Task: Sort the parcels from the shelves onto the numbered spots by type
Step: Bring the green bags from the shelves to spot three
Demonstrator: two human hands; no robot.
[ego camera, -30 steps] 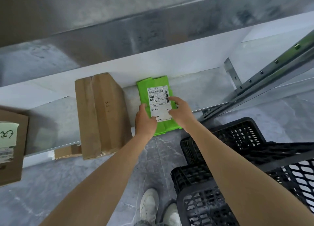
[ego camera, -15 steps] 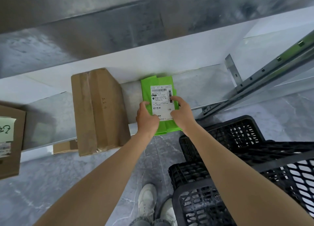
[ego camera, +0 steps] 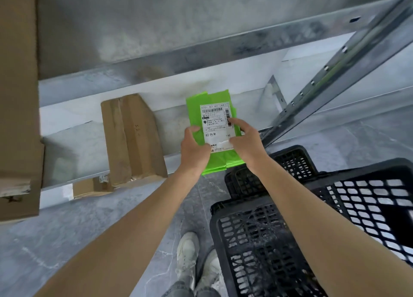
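Observation:
A bright green soft parcel (ego camera: pixel 212 102) with a white shipping label lies at the front of the low metal shelf (ego camera: pixel 73 160), its near end hanging over the edge. My left hand (ego camera: pixel 193 148) grips its left side, thumb on top. My right hand (ego camera: pixel 244 140) holds the right side, fingers spread over the label. A long brown cardboard box (ego camera: pixel 131 138) rests on the same shelf, to the left of the green parcel and apart from it.
A large cardboard box (ego camera: pixel 17 95) fills the left edge on a higher shelf. A small carton (ego camera: pixel 89 187) sits under the low shelf. Stacked black plastic crates (ego camera: pixel 290 218) stand at the right, close to my right forearm. A slanted metal upright (ego camera: pixel 335 73) crosses the upper right. Grey floor below.
Both hands have lifted the green parcel's near end and drawn it slightly off the shelf edge. The camera has dropped closer, bringing the big left box into view.

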